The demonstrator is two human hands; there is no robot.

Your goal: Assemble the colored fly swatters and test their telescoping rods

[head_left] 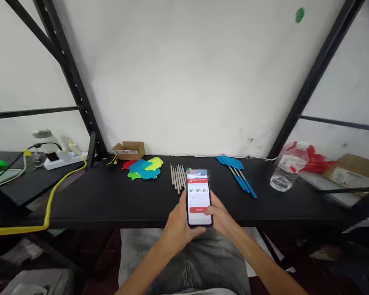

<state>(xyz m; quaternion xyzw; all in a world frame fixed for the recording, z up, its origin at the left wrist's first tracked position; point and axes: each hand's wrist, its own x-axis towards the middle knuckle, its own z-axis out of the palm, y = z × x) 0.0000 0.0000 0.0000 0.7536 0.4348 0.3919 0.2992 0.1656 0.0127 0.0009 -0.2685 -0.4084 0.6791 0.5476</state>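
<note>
A smartphone point(199, 200) is held upright between both hands, its lit screen showing a timer at 00:00:00 and a red button. My left hand point(180, 225) is wrapped round the phone's left side and lower edge. My right hand point(220, 215) grips the right side, its thumb over the right end of the red button. Behind the phone on the black table lie several grey rods point(178, 178). To their left is a pile of red, blue, yellow and green fly swatter heads point(146, 167). On the right lie blue fly swatters point(241, 176) with grey shafts and blue handles.
An open cardboard box point(129, 150) stands at the back left of the black table point(110, 200). A large clear bottle point(289, 167) is at the right, near red plastic point(318, 160) and a brown package point(353, 172). A yellow cable point(51, 198) and a power strip point(64, 159) are at left.
</note>
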